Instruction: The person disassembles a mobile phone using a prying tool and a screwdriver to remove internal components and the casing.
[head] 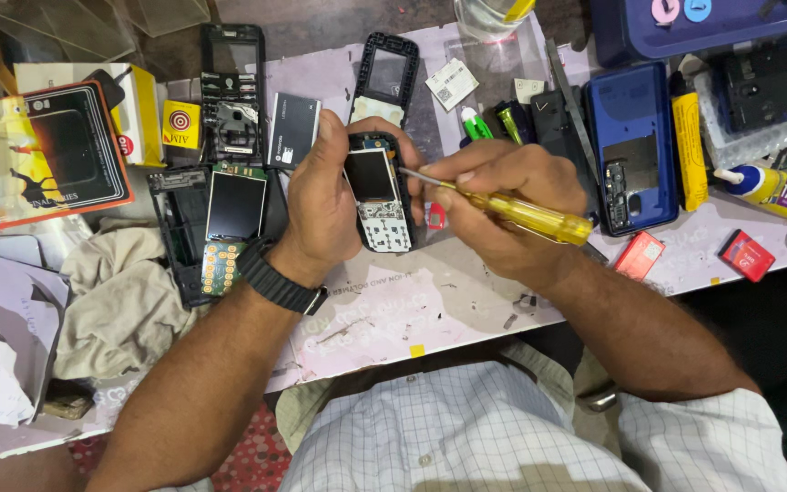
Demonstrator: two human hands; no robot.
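Left hand (325,196) clenched around opened keypad phone (377,196); right hand (503,205) grasping yellow screwdriver (512,211), tip at phone's right edge. Prying or unscrewing underway; steady, light leverage judged necessary next.

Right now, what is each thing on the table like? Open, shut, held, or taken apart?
Small phone: cover off, screen dark, held up by the left hand.
Yellow screwdriver: held in the right hand, tip at the phone's edge.
Second phone: opened, circuit board bare, lying flat.
Blue phone body: back off, insides showing.
Glue tube: lying on its side, cap on.
Grey cloth: crumpled.
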